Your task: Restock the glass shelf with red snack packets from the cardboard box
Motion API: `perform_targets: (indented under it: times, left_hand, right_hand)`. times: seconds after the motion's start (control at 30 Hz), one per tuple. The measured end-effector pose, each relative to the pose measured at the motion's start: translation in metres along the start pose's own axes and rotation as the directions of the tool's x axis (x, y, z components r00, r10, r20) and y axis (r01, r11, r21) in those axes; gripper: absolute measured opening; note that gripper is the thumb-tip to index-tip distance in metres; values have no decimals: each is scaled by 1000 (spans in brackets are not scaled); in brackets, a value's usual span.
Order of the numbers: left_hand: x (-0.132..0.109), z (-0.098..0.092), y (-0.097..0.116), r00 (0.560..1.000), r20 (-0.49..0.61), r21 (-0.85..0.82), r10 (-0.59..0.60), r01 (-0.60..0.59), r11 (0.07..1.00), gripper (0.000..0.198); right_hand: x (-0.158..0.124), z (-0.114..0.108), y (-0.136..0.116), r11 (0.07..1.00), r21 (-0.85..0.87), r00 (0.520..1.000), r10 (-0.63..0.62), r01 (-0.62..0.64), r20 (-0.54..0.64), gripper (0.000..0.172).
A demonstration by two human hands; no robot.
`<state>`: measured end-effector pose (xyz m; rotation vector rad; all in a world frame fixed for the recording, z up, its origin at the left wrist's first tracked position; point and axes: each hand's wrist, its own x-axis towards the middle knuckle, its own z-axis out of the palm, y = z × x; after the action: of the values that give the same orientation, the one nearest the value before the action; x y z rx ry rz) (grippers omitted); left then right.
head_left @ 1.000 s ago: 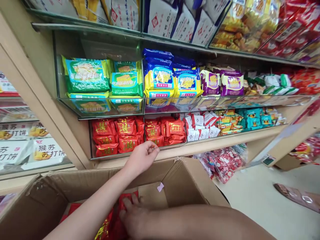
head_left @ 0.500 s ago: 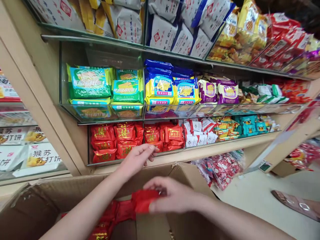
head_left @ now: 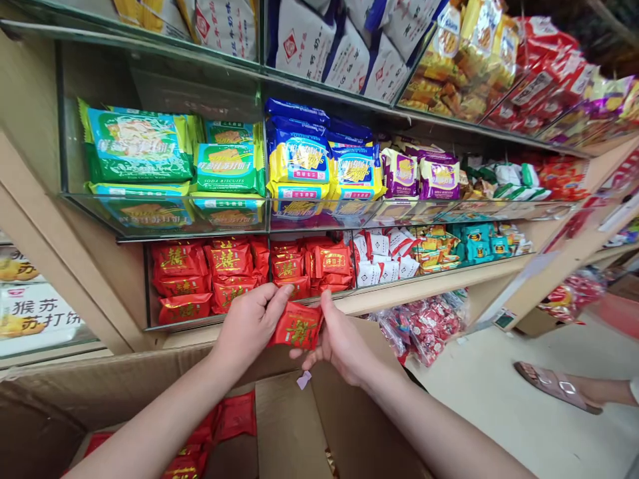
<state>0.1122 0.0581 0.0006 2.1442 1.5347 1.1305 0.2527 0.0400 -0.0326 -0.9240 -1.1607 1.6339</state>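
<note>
A small red packet (head_left: pixel 299 326) with gold lettering is held up between my two hands, in front of the lowest shelf and above the cardboard box. My left hand (head_left: pixel 252 326) grips its left end, thumb on top. At its right end my right hand (head_left: pixel 344 339) holds on with the thumb, the other fingers curled below. A small pale purple scrap (head_left: pixel 303 380) shows just under my right fingers; I cannot tell whether it touches them. More red packets (head_left: pixel 237 416) lie in the box, partly hidden by my left forearm. Similar red packets (head_left: pixel 180 266) fill the lowest shelf's left compartments.
The open cardboard box (head_left: pixel 134 372) stands against the shelf front. Glass-fronted shelves hold green biscuit packs (head_left: pixel 137 146), blue-yellow packs (head_left: pixel 299 159) and white-red packets (head_left: pixel 382 256). Bagged red goods (head_left: pixel 429 326) lie on the floor at right, near another person's sandalled foot (head_left: pixel 559 386).
My right hand has lifted the red packet up out of the box. My left hand, earlier apart from it, now grips it too. The camera view has shifted somewhat.
</note>
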Motion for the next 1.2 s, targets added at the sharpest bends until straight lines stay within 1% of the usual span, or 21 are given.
perform_targets:
  times: [0.03,0.07,0.13,0.17,0.2,0.23,0.33,0.43,0.53,0.6,0.73,0.83,0.87,0.93,1.0,1.03,1.07,1.1,1.13,1.17,1.2]
  left_hand:
    - [-1,1,-1,999,-38,51,5,-3,999,37]
    - [-2,2,-2,998,-61,93,11,-5,996,37]
    - [-3,3,-4,995,-97,138,18,-5,990,35]
    - [-4,2,-5,994,-111,140,17,-1,990,34]
    - [-4,2,-5,992,-125,133,11,6,991,33]
    - [-5,1,-5,990,-138,124,1,16,992,33]
    - [-8,3,-2,989,-146,89,-13,26,996,31]
    - [-14,9,5,995,-104,22,-4,7,1000,30]
    - [-21,15,11,995,-93,-52,-19,14,999,31]
    - [-25,18,13,996,-87,-114,-33,23,993,31]
    - [-30,22,12,994,-80,-209,-76,58,976,31]
    - [-32,25,9,991,-100,-190,-84,64,980,30]
    - [-32,26,8,990,-108,-177,-91,71,982,30]
    - [-31,26,6,988,-109,-163,-111,93,982,30]
    - [-31,23,4,991,-68,-146,-114,103,984,32]
    - [-32,20,4,994,-29,-135,-102,97,986,31]
    - [-33,17,4,997,18,-123,-80,82,989,29]
    - [-36,13,5,996,68,-114,-49,56,992,25]
    - [-39,10,7,993,121,-114,-11,25,993,20]
    - [-42,8,8,984,178,-129,30,-7,992,21]
    - [-46,7,10,969,238,-155,66,-29,988,34]
  right_hand:
    - [0,2,3,992,-103,993,-87,79,-75,48]
    - [1,3,5,965,-213,972,-183,150,-145,44]
    - [2,4,7,879,-398,894,-376,261,-243,38]
    - [2,4,7,844,-452,858,-437,287,-271,38]
    - [2,3,6,830,-475,838,-460,290,-293,38]
    - [2,2,6,838,-471,836,-451,276,-312,38]
    - [1,-3,6,905,-368,878,-342,213,-335,37]
    - [0,-7,11,906,-371,885,-333,203,-327,37]
    - [-2,-7,15,903,-390,893,-317,182,-319,38]
    - [-3,-7,14,889,-409,879,-352,207,-321,39]
    - [-6,-8,8,816,-504,822,-476,282,-311,38]
    - [-9,-10,6,743,-611,781,-543,274,-309,37]
    - [-9,-11,6,734,-623,774,-550,270,-313,37]
    - [-9,-16,5,744,-610,770,-548,272,-326,37]
    - [-9,-24,3,749,-606,770,-545,268,-331,37]
    - [-9,-29,0,730,-631,766,-555,262,-324,37]
    - [-9,-34,-3,691,-674,767,-572,260,-291,38]
    - [-10,-38,-6,630,-729,776,-589,266,-226,38]
    - [-12,-41,-10,550,-786,792,-596,282,-133,39]
    - [-14,-41,-14,455,-834,806,-592,311,-23,39]
    - [-16,-41,-16,362,-866,814,-575,346,84,39]
